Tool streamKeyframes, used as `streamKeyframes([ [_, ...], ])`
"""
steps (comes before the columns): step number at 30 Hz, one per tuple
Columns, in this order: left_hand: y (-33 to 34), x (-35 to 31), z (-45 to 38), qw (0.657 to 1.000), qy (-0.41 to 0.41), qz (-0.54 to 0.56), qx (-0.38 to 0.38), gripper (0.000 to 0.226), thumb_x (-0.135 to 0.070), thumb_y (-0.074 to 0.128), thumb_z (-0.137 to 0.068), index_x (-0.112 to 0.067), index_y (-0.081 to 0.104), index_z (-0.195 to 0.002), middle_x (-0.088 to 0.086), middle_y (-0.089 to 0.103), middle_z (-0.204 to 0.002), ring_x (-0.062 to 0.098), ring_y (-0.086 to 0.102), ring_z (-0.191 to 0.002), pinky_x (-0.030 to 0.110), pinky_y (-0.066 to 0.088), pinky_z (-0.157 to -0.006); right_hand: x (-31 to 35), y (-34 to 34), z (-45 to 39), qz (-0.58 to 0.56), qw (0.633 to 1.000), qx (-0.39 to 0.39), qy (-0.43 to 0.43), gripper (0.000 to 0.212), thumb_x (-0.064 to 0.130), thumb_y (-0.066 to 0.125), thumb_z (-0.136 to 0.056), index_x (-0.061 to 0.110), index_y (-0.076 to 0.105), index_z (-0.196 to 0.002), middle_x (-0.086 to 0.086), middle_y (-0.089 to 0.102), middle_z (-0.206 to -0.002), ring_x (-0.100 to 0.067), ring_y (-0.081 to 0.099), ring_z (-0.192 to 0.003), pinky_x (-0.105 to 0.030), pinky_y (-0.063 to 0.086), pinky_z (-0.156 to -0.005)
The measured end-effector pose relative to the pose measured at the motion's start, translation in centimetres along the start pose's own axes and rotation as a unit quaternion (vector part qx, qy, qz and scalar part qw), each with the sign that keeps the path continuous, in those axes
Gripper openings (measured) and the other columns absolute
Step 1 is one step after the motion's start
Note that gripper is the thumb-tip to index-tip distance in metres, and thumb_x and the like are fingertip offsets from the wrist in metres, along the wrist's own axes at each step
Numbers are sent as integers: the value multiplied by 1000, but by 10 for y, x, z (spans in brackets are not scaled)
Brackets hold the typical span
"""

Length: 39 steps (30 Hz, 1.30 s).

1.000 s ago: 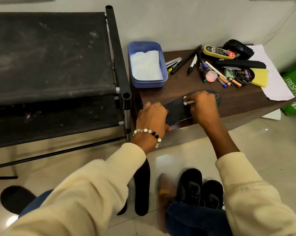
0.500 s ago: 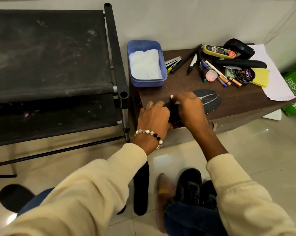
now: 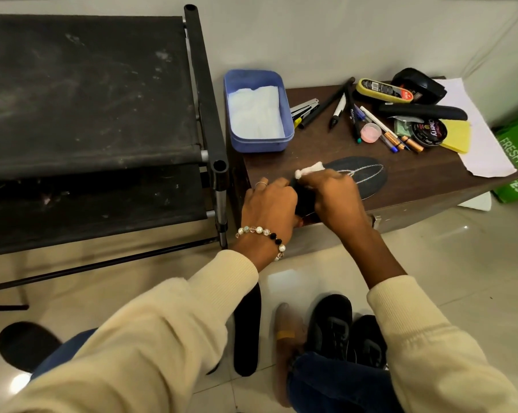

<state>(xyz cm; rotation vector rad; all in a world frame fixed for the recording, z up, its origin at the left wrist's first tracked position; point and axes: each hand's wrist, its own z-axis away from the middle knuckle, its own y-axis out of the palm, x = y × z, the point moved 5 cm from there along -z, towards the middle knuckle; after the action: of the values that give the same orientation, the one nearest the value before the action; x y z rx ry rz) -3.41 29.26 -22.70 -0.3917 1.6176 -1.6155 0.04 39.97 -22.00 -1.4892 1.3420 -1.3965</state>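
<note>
A black shoe insole (image 3: 362, 177) with a white stitched pattern lies on the brown table (image 3: 317, 150), its near end over the table's front edge. My left hand (image 3: 269, 204), with a ring and a bead bracelet, grips the insole's near end. My right hand (image 3: 332, 195) holds a small white wad of tissue (image 3: 308, 169) and presses it on the insole's middle, close to the left hand. The part of the insole under both hands is hidden.
A blue tub (image 3: 257, 111) with white tissue stands at the table's back left. Pens, a polish tin (image 3: 429, 132), a yellow sponge, brushes and paper crowd the back right. A black rack (image 3: 102, 114) stands left. Black shoes (image 3: 341, 329) and another insole (image 3: 247, 332) lie on the floor.
My right hand has slid left along the insole with the tissue, toward my left hand, uncovering the stitched far end. The left hand has stayed in place.
</note>
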Motion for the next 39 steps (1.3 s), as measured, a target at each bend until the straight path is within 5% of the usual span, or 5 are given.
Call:
streamKeyframes([
  [8, -1, 0, -2, 1000, 2, -14, 26, 42, -39, 66, -88, -20, 62, -125, -1, 49, -136, 29, 42, -123, 38, 40, -96, -30, 0, -2, 79, 983, 69, 151, 47, -1, 55, -88, 14, 54, -132, -16, 54, -132, -33, 50, -121, -40, 38, -103],
  [15, -1, 0, -1, 1000, 0, -6, 7, 41, -36, 67, -87, -21, 61, -125, 0, 52, -132, 29, 44, -121, 38, 41, -94, 1, -2, 1, 29, 998, 36, -31, 33, -5, 67, -73, 2, 70, -105, -21, 70, -99, -37, 66, -94, -42, 53, -84],
  [22, 1, 1, -3, 1000, 5, -21, 21, 45, -39, 65, -88, -18, 60, -127, 0, 51, -136, 29, 43, -123, 38, 41, -96, -36, 2, -3, 92, 975, 94, 179, 44, 4, 52, -92, 16, 52, -134, -18, 54, -128, -34, 52, -115, -34, 40, -98],
  [33, 3, 1, -4, 1000, -9, 9, 1, 43, -36, 68, -86, -17, 61, -124, 1, 54, -131, 28, 43, -120, 35, 41, -94, -7, -1, 5, 75, 984, 154, 39, 29, 7, 60, -86, 20, 71, -110, -12, 68, -108, -32, 60, -100, -41, 45, -89],
  [39, 4, 0, -5, 1000, 0, -6, 11, 43, -39, 67, -86, -17, 62, -122, 1, 55, -129, 29, 43, -119, 36, 42, -94, -19, 0, -1, 54, 986, 125, 93, 33, 2, 59, -84, 17, 71, -111, -14, 67, -111, -33, 60, -103, -42, 46, -91],
])
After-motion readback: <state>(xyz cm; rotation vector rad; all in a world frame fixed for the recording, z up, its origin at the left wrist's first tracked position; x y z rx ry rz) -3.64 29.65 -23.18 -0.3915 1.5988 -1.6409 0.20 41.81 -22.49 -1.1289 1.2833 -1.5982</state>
